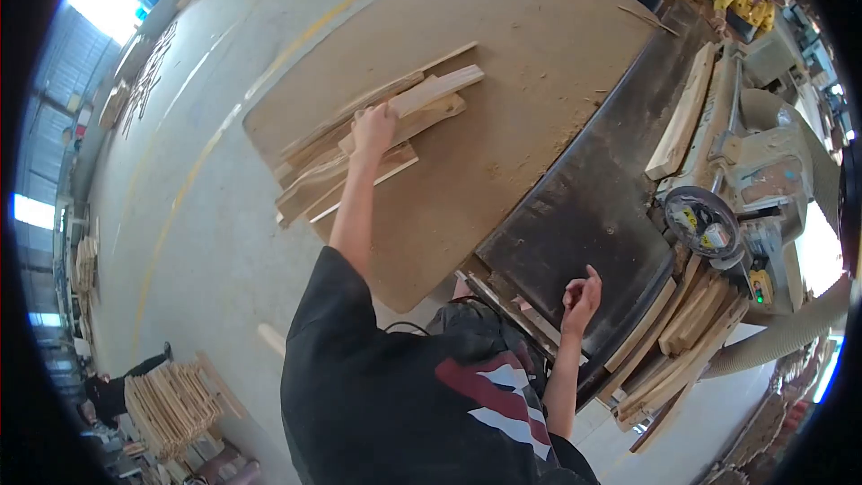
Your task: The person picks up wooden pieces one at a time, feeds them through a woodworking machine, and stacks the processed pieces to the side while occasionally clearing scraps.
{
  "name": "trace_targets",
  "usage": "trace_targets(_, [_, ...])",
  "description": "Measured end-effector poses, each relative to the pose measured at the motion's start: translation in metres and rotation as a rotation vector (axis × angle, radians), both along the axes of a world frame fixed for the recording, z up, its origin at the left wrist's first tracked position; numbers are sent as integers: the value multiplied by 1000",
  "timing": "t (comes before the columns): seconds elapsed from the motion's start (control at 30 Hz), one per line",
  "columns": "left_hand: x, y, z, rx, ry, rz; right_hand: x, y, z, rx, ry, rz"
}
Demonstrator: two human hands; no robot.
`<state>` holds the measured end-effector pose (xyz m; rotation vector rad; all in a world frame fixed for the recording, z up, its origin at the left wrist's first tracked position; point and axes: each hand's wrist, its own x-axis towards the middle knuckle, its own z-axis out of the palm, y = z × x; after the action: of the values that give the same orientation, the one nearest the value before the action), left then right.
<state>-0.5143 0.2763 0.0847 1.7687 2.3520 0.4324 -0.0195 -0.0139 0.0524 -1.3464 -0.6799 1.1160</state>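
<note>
My left hand [373,130] is closed around a pale wooden board [438,90] above a loose pile of boards [314,181] on the brown tabletop [512,63]. The held board points up and to the right, over the other pieces. My right hand [582,301] is above the near end of the dark machine bed [584,216], with the index finger stretched out and the other fingers loosely curled. Nothing shows in it.
A handwheel [702,222] and machine body stand at the right. Curved boards [687,341] are stacked below it, and one long board [684,112] lies above. A person [750,2] is at the upper right. Stacked wood [175,406] stands at the lower left, beside another person [112,398].
</note>
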Motion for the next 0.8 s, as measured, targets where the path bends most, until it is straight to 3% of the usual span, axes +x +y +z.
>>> trace_targets(0.1, [36,-32,-7,170,73,-20,4,-5,2,43,141,-126])
trace_targets(0.17, [59,-39,-8,275,135,-51,3,1,7,14,80,-102])
trace_targets(0.27, [80,-37,2,377,62,79,-1,8,16,-42,-11,-40])
trace_targets(0.37, [84,-20,3,411,61,-119,-2,8,7,-73,-51,12])
trace_targets(0.5, [133,-16,11,412,-240,-194,-4,5,-1,-32,-85,31])
trace_targets(0.57, [170,-44,13,6,-1232,42,-3,4,0,-25,-83,12])
trace_targets(0.63, [198,-72,-15,-255,-1672,45,-4,0,4,-23,-83,-34])
trace_targets(0.73, [252,-118,-31,-506,-1721,-94,0,-14,7,-39,-103,-143])
trace_targets(0.8, [284,-139,-6,-333,-1352,-237,12,-33,-4,94,-688,-323])
